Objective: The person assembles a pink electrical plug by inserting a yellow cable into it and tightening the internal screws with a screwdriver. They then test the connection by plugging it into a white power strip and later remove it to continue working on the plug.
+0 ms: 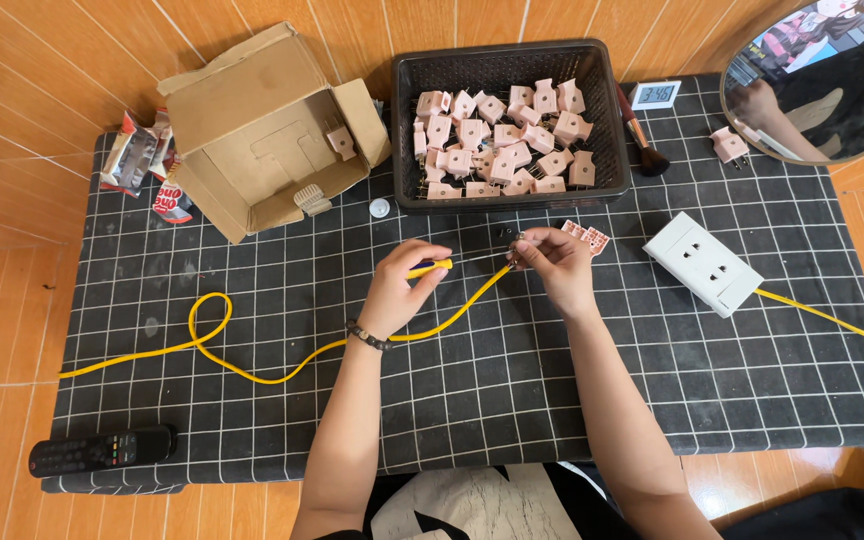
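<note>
My left hand (399, 289) is closed around a yellow-handled screwdriver (432, 266) whose thin shaft points right toward my right hand (557, 265). My right hand pinches a small metal plug part (517, 243) at the end of a yellow cable (252, 366). The cable runs from there down and left, loops once and trails off to the mat's left edge. Both hands hover over the middle of a black grid-patterned mat (472, 390). A small pink plug piece (586, 236) lies just right of my right hand.
A black basket (402, 130) of several pink plugs sits behind the hands. An open cardboard box (262, 130) is at back left, a white power strip (704, 263) with yellow cord at right, a remote (102, 450) at front left, a round mirror (832, 80) at back right.
</note>
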